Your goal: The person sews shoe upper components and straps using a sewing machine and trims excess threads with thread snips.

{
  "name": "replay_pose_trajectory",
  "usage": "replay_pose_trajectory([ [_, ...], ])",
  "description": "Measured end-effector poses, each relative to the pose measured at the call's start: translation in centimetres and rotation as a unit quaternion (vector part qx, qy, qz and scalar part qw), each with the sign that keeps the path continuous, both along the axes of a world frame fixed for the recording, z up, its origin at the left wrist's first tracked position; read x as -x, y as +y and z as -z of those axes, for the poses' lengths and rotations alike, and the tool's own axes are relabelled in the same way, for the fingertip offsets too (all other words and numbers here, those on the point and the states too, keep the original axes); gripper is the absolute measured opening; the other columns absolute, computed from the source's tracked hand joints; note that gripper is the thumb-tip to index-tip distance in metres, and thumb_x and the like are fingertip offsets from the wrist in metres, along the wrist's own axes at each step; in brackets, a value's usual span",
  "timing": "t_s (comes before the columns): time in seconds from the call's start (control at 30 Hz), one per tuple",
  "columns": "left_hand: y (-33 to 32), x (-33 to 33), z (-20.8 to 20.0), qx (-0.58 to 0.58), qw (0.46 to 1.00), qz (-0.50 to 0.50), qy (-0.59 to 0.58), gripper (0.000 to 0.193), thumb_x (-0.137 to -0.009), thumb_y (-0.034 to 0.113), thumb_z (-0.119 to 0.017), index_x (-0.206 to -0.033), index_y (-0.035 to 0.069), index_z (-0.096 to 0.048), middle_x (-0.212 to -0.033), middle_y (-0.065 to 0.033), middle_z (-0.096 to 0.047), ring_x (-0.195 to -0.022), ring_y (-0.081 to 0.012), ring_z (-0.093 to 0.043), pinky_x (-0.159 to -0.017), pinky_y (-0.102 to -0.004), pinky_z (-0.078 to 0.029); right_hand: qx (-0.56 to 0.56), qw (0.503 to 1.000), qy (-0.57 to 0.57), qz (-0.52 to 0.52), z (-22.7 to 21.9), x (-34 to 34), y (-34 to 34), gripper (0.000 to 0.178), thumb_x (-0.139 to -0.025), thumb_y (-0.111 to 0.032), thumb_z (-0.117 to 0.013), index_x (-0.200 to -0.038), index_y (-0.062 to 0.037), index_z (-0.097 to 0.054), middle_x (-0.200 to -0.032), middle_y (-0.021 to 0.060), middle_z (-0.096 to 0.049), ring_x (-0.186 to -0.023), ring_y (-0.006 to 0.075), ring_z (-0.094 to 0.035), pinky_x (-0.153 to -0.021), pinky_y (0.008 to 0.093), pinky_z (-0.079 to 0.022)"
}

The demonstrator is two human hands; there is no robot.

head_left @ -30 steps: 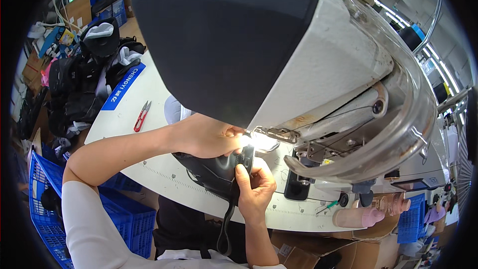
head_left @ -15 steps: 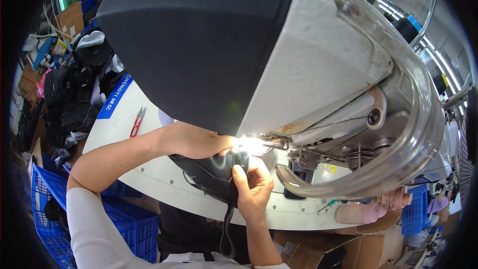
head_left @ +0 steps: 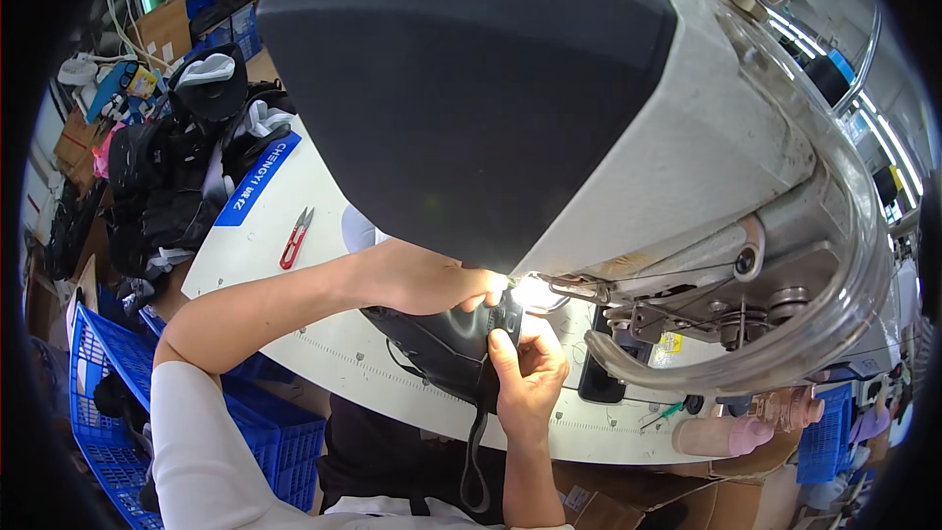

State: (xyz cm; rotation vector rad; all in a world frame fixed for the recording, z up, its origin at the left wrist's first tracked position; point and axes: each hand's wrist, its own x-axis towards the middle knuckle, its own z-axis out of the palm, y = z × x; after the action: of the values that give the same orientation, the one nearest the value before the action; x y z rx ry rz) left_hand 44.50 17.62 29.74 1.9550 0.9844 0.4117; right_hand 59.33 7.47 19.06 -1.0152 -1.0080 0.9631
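Note:
A large white sewing machine (head_left: 706, 137) with a dark grey end fills the upper view. Under its lit needle area lies a black fabric piece (head_left: 437, 344) with a black strap (head_left: 477, 451) hanging off the white table (head_left: 294, 304). My left hand (head_left: 422, 280) reaches in from the left and rests on the black piece, fingers at the bright spot. My right hand (head_left: 530, 373) comes up from below and pinches the piece's edge by a small black buckle (head_left: 507, 316).
Red thread snips (head_left: 294, 238) lie on the table's left part. A heap of black items (head_left: 172, 167) sits at far left. Blue plastic crates (head_left: 108, 402) stand below left. A pink bottle (head_left: 731, 435) lies at the table's right front.
The view has shifted closer to the machine head. Both hands stay on the black piece at the needle, the right hand's fingers slightly higher on its edge.

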Motion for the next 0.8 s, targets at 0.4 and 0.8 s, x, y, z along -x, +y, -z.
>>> replay_pose_trajectory([
  [0.4,2.8,0.9,-0.2,0.015,0.996,0.082,-0.010,0.022,-0.091,0.020,-0.055,-0.080,0.006,-0.068,-0.058,0.0010,-0.058,-0.057,-0.0097,-0.054,-0.058,-0.0273,-0.043,0.010,0.997,-0.059,0.056,-1.0,1.5,0.2,0.010,-0.089,-0.001,-0.068,-0.082,-0.0020,-0.061,-0.078,-0.0012,-0.060,-0.068,0.0033,-0.051,-0.062,0.0189,-0.039],
  [0.8,1.6,0.8,-3.2,-0.034,0.997,0.047,-0.044,0.015,-0.090,0.017,-0.061,-0.085,0.005,-0.069,-0.063,-0.0001,-0.061,-0.061,-0.0116,-0.056,-0.064,-0.0287,-0.046,0.023,0.995,-0.057,0.077,-1.1,1.3,0.8,0.007,-0.088,0.000,-0.068,-0.085,-0.0009,-0.062,-0.076,-0.0037,-0.058,-0.068,0.0010,-0.049,-0.060,0.0166,-0.038],
])
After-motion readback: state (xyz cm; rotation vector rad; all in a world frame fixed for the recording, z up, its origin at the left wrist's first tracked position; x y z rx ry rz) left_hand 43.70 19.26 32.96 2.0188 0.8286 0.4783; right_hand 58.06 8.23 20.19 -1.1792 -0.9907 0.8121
